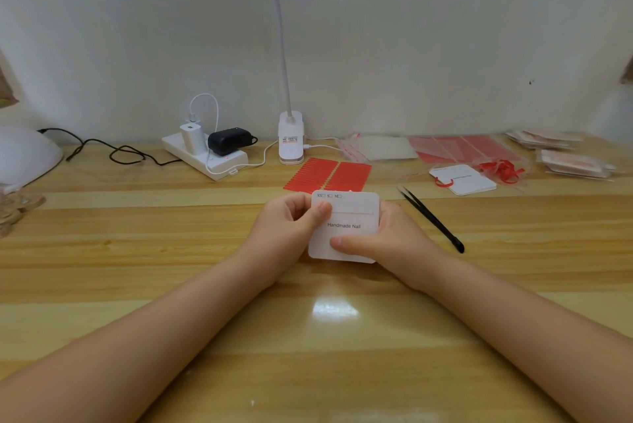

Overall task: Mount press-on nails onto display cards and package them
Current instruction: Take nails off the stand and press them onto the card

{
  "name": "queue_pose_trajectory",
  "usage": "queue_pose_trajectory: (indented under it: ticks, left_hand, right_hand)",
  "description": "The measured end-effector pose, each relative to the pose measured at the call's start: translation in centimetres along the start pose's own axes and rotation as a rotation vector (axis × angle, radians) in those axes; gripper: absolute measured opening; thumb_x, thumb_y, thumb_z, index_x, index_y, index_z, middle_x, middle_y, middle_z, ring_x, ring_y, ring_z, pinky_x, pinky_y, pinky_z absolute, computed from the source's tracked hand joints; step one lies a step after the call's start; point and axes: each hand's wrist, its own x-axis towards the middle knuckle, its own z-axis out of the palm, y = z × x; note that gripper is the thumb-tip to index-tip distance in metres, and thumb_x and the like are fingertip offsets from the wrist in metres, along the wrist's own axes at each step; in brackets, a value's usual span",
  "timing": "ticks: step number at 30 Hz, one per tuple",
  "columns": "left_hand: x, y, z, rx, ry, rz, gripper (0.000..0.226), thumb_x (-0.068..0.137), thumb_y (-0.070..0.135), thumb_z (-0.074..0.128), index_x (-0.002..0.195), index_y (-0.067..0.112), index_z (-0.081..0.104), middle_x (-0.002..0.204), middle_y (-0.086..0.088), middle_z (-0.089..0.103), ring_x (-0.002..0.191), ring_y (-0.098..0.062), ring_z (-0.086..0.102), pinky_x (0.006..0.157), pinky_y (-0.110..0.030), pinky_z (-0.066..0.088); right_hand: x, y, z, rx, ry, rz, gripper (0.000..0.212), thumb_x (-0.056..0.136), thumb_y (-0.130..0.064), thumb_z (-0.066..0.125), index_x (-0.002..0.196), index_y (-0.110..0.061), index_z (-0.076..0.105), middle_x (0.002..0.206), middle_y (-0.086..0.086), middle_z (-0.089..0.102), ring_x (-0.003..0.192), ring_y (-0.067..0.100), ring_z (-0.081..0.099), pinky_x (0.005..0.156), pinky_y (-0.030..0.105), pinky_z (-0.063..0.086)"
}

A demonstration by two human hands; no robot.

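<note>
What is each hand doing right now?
Left hand: closed on the white display card, thumb pinching its upper left corner.
Right hand: closed on the same card, thumb across its lower front.

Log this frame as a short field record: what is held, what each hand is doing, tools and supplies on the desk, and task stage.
held item: white display card printed "Handmade Nail", no nails visible on it
left hand: grips the card's left edge, thumb on its upper face
right hand: grips the right side, thumb across the lower face
tool: black tweezers lying on the wooden desk, right of the card, untouched
supplies: red adhesive strip sheet behind the card; second card with red ribbon far right
stage: mounting not yet begun
</note>
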Motion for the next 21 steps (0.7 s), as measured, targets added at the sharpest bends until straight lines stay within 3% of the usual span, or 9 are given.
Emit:
queue_pose_trajectory:
  ticks: [3,5,8,10,12,15,17,19,21]
  left_hand:
    - [0.0,-0.1,-0.3,0.027,0.01,0.047,0.019,0.09,0.02,0.061,0.094,0.002,0.067,0.091,-0.015,0.071,0.083,-0.029,0.067,0.08,-0.048,0.053]
    - [0.2,-0.2,-0.6,0.101,-0.001,0.126,0.016,0.089,0.02,0.063,0.103,0.012,0.063,0.078,0.0,0.071,0.074,-0.016,0.065,0.071,-0.035,0.056]
    - [0.4,-0.6,-1.1,0.191,0.004,0.199,0.034,0.088,0.015,0.064,0.116,0.027,0.051,0.063,0.013,0.057,0.062,-0.004,0.053,0.061,-0.018,0.044]
    - [0.6,-0.9,-1.2,0.278,0.006,0.234,0.025,0.088,0.015,0.063,0.107,0.029,0.054,0.067,0.007,0.056,0.062,-0.005,0.051,0.06,-0.019,0.043]
    - [0.5,-1.1,-1.4,0.362,0.011,0.258,0.018,0.087,0.015,0.063,0.096,0.029,0.057,0.071,0.0,0.058,0.062,-0.007,0.051,0.06,-0.022,0.043]
    - [0.5,-1.3,-1.5,0.494,-0.008,0.269,0.011,0.084,0.019,0.065,0.089,0.027,0.06,0.072,0.002,0.059,0.061,-0.007,0.049,0.062,-0.029,0.043]
    - [0.4,-1.4,-1.6,0.603,-0.018,0.282,0.007,0.083,0.024,0.065,0.086,0.028,0.06,0.071,0.009,0.057,0.063,-0.005,0.049,0.064,-0.027,0.041]
    - [0.4,-1.3,-1.6,0.742,-0.013,0.307,0.002,0.084,0.03,0.062,0.084,0.031,0.06,0.075,0.012,0.059,0.07,-0.007,0.052,0.072,-0.029,0.039]
    - [0.4,-1.1,-1.5,0.907,-0.003,0.344,0.003,0.085,0.035,0.057,0.085,0.034,0.059,0.08,0.014,0.06,0.077,-0.009,0.052,0.079,-0.03,0.037]
  right_hand:
    - [0.2,0.2,-0.1,0.034,0.02,0.002,0.046,0.075,0.003,0.075,0.113,-0.019,0.061,0.106,0.004,0.072,0.096,0.016,0.069,0.086,0.036,0.057]
    - [0.3,0.4,-0.2,0.078,0.019,-0.005,0.044,0.076,0.003,0.074,0.111,-0.018,0.059,0.107,0.007,0.07,0.098,0.02,0.069,0.085,0.038,0.057]
    - [0.5,0.9,-0.2,0.127,0.05,0.004,0.042,0.076,0.0,0.075,0.107,-0.02,0.054,0.108,0.011,0.067,0.1,0.029,0.067,0.087,0.045,0.055]
    - [0.6,1.1,-0.1,0.203,0.083,-0.001,0.043,0.076,-0.013,0.077,0.11,-0.021,0.051,0.114,0.01,0.063,0.104,0.029,0.064,0.089,0.044,0.054]
    - [0.7,1.0,0.1,0.255,0.146,-0.024,0.044,0.073,-0.034,0.069,0.111,-0.022,0.051,0.113,0.007,0.059,0.102,0.02,0.062,0.085,0.035,0.053]
    - [0.7,0.8,0.1,0.042,0.339,-0.12,0.028,0.079,-0.046,0.056,0.1,-0.028,0.052,0.098,-0.005,0.058,0.081,-0.001,0.058,0.066,0.009,0.043]
    - [0.9,0.9,-0.3,-0.09,0.437,-0.157,0.012,0.092,-0.037,0.054,0.089,-0.026,0.054,0.084,-0.008,0.057,0.071,0.004,0.052,0.062,0.012,0.04]
    - [1.1,1.3,-0.5,-0.176,0.441,-0.152,0.022,0.096,-0.027,0.052,0.078,-0.015,0.056,0.069,-0.008,0.052,0.062,0.006,0.045,0.058,0.02,0.037]
    - [1.3,1.6,-0.6,-0.242,0.42,-0.132,0.028,0.094,-0.023,0.054,0.074,-0.003,0.057,0.059,-0.01,0.048,0.054,0.003,0.04,0.052,0.018,0.034]
